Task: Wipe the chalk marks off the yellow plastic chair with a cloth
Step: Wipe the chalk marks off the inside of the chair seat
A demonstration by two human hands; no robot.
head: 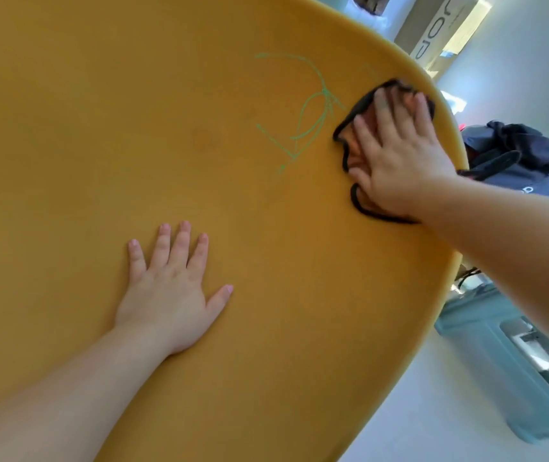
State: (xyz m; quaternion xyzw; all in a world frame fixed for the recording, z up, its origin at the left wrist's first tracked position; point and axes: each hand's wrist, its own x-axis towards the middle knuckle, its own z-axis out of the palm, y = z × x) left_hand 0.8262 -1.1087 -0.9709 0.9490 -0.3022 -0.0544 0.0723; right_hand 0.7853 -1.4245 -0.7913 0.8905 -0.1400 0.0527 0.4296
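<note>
The yellow plastic chair (133, 128) fills most of the view, its curved edge running down the right side. Green chalk marks (303, 115) loop across its upper middle. My right hand (399, 158) presses flat, fingers straight, on an orange cloth with a black hem (354, 131), which lies just right of the marks and close to the chair's edge. My left hand (170, 288) rests flat on the bare yellow surface lower down, fingers spread, holding nothing.
Beyond the chair's edge on the right are a dark grey bag (519, 155), a teal plastic container (516, 368) on a pale floor, and a cardboard box (439, 31) at the top.
</note>
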